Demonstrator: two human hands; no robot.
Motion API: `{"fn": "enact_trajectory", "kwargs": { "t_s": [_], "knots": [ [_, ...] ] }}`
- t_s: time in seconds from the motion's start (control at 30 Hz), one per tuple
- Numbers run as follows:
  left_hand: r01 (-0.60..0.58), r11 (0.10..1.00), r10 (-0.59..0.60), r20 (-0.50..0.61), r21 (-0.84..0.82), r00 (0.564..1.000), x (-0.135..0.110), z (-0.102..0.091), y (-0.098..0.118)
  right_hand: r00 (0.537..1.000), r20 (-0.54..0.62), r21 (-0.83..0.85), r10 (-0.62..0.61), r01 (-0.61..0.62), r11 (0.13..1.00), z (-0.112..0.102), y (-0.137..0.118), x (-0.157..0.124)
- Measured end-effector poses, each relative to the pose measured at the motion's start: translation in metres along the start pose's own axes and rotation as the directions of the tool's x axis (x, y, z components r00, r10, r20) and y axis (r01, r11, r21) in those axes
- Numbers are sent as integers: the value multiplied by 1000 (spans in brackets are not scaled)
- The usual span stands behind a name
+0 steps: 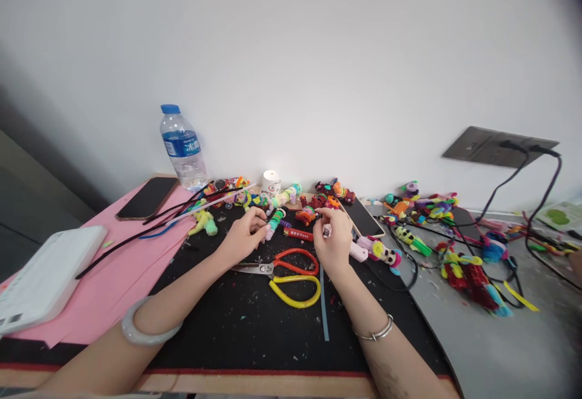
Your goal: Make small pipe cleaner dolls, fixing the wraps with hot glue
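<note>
- Far left of the scissors (pixel 291 271): white case (pixel 50 271); rests partly over pink sheets (pixel 122 278).
- Left of the scissors, on the sheets: several black strands (pixel 107 258); slant up toward the back.
- Left of the scissors and farther back: dark phone (pixel 147 197); lies screen up.
- Left of the scissors, nearer the front: pale bangle (pixel 152 335); circles the left forearm.
- Behind and left of the scissors, near the wall: clear bottle (pixel 183 144) with blue cap and label; stands upright.
- Nearer the scissors, same side: yellow-green fuzzy piece (pixel 203 223).
- Just behind the scissors' blades: left hand (pixel 243 236); pinches green-and-lilac piece (pixel 274 223) at thumb and fingertips.
- Straight back from the scissors: short white cylinder (pixel 271 184); stands upright near the wall.
- Just behind the scissors' handles, 1 orange-red and 1 yellow: red strip (pixel 297 234) with pale lettering.
- Just right of the scissors: flat blue strip (pixel 324 308) on black mat (pixel 250 338).
- Behind and right of the scissors: right hand (pixel 334 235), apart from the left, fingers curled; cannot tell what, if anything, is gripped.
- Right of the scissors, beside that wrist: pale tool (pixel 359 252), partly hidden.
- Farther right of the scissors: spotted fuzzy figure (pixel 379 252), then red figures (pixel 473 278).
- Far right, above scissors level: wall socket (pixel 482 147) with 2 black plugs.
</note>
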State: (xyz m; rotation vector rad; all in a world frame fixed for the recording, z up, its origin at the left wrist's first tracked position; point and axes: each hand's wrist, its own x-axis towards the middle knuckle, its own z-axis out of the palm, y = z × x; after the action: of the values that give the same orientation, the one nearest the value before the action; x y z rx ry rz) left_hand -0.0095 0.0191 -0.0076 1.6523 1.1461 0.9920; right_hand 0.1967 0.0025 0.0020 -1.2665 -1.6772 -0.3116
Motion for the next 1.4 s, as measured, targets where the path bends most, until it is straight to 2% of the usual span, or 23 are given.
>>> {"fn": "enact_trajectory", "kwargs": {
  "t_s": [0.17, 0.37, 0.5, 0.57, 0.67, 0.73, 1.0, 1.2, 1.4],
  "knots": [
    [-21, 983, 24, -16, 184, 1000, 1, 0, -4, 999, 27, -5, 26, -26, 1000, 0, 1, 0],
    [-69, 917, 85, -22, 393, 996, 1, -1, -8, 999, 42, -2, 16, -16, 1000, -2, 0, -2],
    [-80, 874, 90, 1, 479, 996, -1, -2, -8, 989, 144, -54, 28, -20, 998, -3, -1, -1],
    [-82, 857, 87, 14, 509, 996, -2, -1, -7, 962, 273, -118, 27, 6, 993, -2, -2, -1],
    [-76, 834, 84, 9, 546, 996, -2, -1, -6, 879, 476, -196, 17, 88, 977, 0, -3, -2],
    [-64, 822, 83, -7, 566, 997, -1, -2, -5, 834, 551, -219, 19, 123, 968, 2, -2, -3],
    [-31, 775, 69, -35, 631, 997, 2, -1, -4, 801, 598, -199, 29, 113, 973, 3, -1, -3],
    [-3, 723, 64, -63, 690, 996, 0, -1, -1, 763, 646, -141, -19, 144, 980, 0, -5, -2],
    [22, 673, 58, -82, 739, 995, -2, -2, 3, 762, 648, -151, -15, 148, 977, 0, -7, -2]
  ]
}}
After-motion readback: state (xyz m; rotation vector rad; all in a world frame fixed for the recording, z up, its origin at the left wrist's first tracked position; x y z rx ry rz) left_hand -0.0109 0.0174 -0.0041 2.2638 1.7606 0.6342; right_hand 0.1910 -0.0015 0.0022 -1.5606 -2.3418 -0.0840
